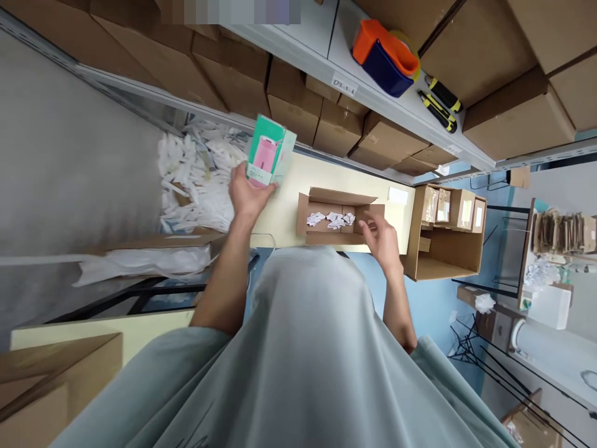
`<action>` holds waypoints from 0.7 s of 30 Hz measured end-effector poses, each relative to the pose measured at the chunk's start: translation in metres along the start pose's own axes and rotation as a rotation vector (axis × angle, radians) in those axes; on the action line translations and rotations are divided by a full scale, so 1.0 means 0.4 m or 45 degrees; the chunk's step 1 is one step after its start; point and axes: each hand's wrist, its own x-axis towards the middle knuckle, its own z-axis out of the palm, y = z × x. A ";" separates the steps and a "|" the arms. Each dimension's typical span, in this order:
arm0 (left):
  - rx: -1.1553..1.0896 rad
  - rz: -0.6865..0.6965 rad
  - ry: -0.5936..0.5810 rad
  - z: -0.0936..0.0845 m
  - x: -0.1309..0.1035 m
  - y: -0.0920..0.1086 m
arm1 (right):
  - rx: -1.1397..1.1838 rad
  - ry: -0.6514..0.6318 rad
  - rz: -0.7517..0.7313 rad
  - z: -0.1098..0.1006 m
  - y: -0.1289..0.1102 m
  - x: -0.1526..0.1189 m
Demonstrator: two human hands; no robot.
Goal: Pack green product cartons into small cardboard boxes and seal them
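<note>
My left hand (pixel 248 194) grips the lower end of a green and pink product box (pixel 267 149), raised above the left part of the table. The printed front shows a pink item. An open cardboard box (pixel 342 238) sits on the table between my hands, its flaps folded out. Crumpled white paper (pixel 336 219) lies in it in several wads. Over the right end of that carton hovers my right hand (pixel 380 236), its fingers apart and slightly curled, with nothing in them. Whether its fingertips touch the flap I cannot tell.
A pile of white paper strips (pixel 205 162) lies left of the pale yellow table (pixel 284 233). To the right stands a large carton (pixel 445 270) with smaller boxes. On the shelf (pixel 298 43) above are an orange and blue tape dispenser (pixel 387 59) and utility knives (pixel 441 102).
</note>
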 end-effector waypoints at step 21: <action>0.734 0.802 -0.854 0.180 -0.262 0.193 | -0.685 -0.515 -0.229 0.098 0.160 0.156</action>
